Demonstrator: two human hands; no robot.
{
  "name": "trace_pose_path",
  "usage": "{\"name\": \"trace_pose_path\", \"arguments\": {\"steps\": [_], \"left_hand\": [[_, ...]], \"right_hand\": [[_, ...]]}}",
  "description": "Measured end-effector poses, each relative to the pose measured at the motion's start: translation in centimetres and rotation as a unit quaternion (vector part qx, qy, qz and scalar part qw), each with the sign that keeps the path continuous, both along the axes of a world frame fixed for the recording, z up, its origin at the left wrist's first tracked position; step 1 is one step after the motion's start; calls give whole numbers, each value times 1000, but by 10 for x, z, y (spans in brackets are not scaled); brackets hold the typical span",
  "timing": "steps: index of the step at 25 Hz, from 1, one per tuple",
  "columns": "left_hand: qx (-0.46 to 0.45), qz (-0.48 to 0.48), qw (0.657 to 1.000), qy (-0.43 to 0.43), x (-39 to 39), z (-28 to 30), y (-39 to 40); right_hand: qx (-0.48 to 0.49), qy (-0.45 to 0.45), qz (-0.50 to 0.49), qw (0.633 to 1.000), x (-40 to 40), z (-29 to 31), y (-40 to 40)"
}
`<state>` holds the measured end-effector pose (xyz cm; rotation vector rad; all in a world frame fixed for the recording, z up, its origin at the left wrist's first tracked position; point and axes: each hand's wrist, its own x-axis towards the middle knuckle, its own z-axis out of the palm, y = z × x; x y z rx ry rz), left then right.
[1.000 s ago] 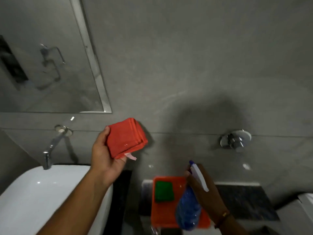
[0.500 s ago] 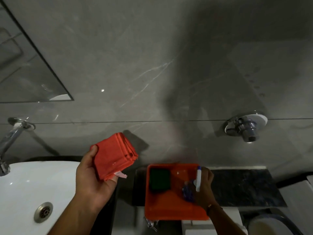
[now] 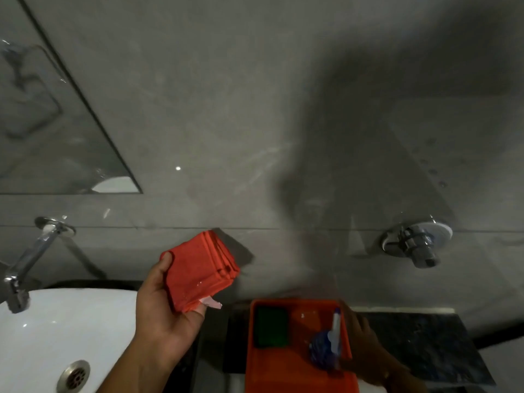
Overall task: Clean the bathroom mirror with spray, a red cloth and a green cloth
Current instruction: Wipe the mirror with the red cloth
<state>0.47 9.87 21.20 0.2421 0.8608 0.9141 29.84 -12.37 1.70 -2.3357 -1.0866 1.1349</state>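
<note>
Two hands are in my view, and both are busy. My left hand (image 3: pixel 164 316) is raised in front of the grey wall (image 3: pixel 255 109), palm up, thumb and fingers clamped on the folded red cloth (image 3: pixel 200 275); a small white tag (image 3: pixel 211 302) sticks out under the cloth's lower edge. My right hand (image 3: pixel 365 350) is down at the orange tray (image 3: pixel 286 375), fingers wrapped around the blue spray (image 3: pixel 326 347), whose white nozzle points up toward the wall; the bottle sits low in the tray's right half, though I cannot tell whether it touches the tray floor. The green cloth (image 3: pixel 270 326) lies flat in the tray's back left corner, apart from the bottle. The tray sits on a dark counter (image 3: pixel 425 344) against the wall. To the left is the white sink (image 3: pixel 56 330) with its drain (image 3: pixel 75 375) and a chrome tap (image 3: pixel 28 259) above it. The mirror (image 3: pixel 51 137) fills the upper left, well apart from both hands. A chrome valve (image 3: pixel 416 242) is fixed to the wall on the right.
</note>
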Motion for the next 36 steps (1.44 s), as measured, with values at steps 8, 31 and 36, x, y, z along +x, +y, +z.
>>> {"name": "trace_pose_path", "arguments": {"steps": [8, 31, 36], "left_hand": [[67, 43, 991, -105, -56, 92, 9], [651, 437, 592, 185, -98, 525, 178], [762, 288, 271, 513, -52, 521, 200]], "right_hand": [[475, -263, 89, 835, -89, 293, 125], [606, -639, -37, 473, -174, 625, 350], [622, -639, -46, 450, -171, 624, 353]]}}
